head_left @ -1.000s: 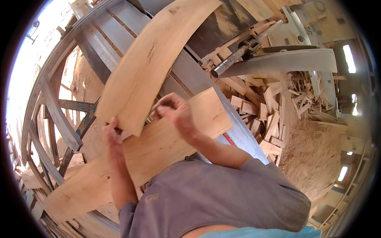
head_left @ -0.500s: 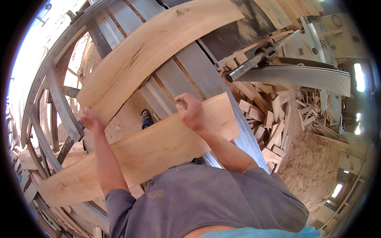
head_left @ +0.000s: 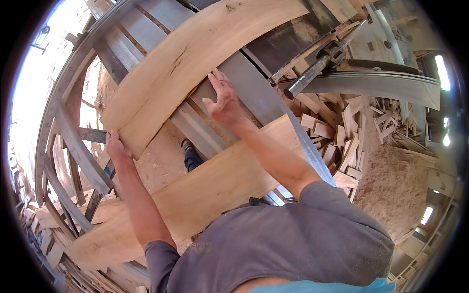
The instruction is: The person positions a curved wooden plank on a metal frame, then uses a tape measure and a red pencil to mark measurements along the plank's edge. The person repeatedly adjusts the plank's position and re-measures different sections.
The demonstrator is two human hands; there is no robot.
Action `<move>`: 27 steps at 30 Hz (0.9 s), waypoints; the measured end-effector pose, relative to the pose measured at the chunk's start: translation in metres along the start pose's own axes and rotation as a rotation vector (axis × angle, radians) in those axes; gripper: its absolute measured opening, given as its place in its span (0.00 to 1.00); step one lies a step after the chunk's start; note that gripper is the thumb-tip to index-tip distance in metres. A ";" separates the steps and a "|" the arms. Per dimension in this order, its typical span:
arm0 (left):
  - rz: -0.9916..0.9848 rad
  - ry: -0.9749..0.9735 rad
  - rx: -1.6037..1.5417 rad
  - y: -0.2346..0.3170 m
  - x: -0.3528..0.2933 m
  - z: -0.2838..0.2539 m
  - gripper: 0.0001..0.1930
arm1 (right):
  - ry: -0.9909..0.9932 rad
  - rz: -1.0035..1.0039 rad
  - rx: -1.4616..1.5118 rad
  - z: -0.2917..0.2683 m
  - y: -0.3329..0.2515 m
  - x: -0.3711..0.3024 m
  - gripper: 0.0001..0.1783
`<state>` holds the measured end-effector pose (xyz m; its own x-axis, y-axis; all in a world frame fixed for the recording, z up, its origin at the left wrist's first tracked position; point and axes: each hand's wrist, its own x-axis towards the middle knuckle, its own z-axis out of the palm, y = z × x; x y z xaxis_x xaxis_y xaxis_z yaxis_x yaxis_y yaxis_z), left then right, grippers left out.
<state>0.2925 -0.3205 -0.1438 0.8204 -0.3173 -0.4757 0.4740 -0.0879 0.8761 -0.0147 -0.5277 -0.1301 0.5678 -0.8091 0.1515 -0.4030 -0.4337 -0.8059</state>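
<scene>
A long wooden plank (head_left: pixel 181 63) with a dark crack lies slantwise over the grey metal saw table (head_left: pixel 254 88). My left hand (head_left: pixel 117 146) grips its near left corner, the thumb side on top and the other fingers partly hidden by the board. My right hand (head_left: pixel 223 100) reaches over the table with its fingers stretched out, the tips at or just short of the plank's near edge; contact is hard to tell. Closer to my body, a second plank (head_left: pixel 195 195) lies under my forearms, its near edge partly covered by my shirt.
A metal rod with a clamp (head_left: pixel 312 73) and a long grey metal bar (head_left: pixel 376 85) stick out at the right. Below them lies a heap of wood offcuts (head_left: pixel 342 141) beside sawdust (head_left: pixel 391 171). A curved metal frame (head_left: pixel 83 151) stands at the left. My foot (head_left: pixel 186 145) shows between the planks.
My right hand has moved from above the nearer plank forward to the farther plank's edge, and its curled fingers have straightened. My left hand keeps hold of the corner. The whole view has shifted slightly.
</scene>
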 end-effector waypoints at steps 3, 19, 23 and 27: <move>-0.038 -0.029 0.005 0.001 0.035 -0.015 0.20 | -0.024 -0.001 0.035 0.004 0.000 0.006 0.41; -0.148 -0.124 -0.035 0.007 0.042 -0.005 0.24 | -0.023 0.041 0.167 0.013 0.006 0.026 0.47; -0.145 -0.108 -0.043 0.004 0.047 0.002 0.23 | -0.003 0.055 0.227 0.013 0.008 0.033 0.48; -0.183 -0.066 0.018 0.016 0.050 0.014 0.22 | 0.020 0.010 0.118 0.013 0.011 0.040 0.38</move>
<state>0.3367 -0.3506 -0.1529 0.6980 -0.3552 -0.6218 0.6072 -0.1668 0.7768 0.0131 -0.5595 -0.1406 0.5491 -0.8215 0.1534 -0.3209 -0.3767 -0.8690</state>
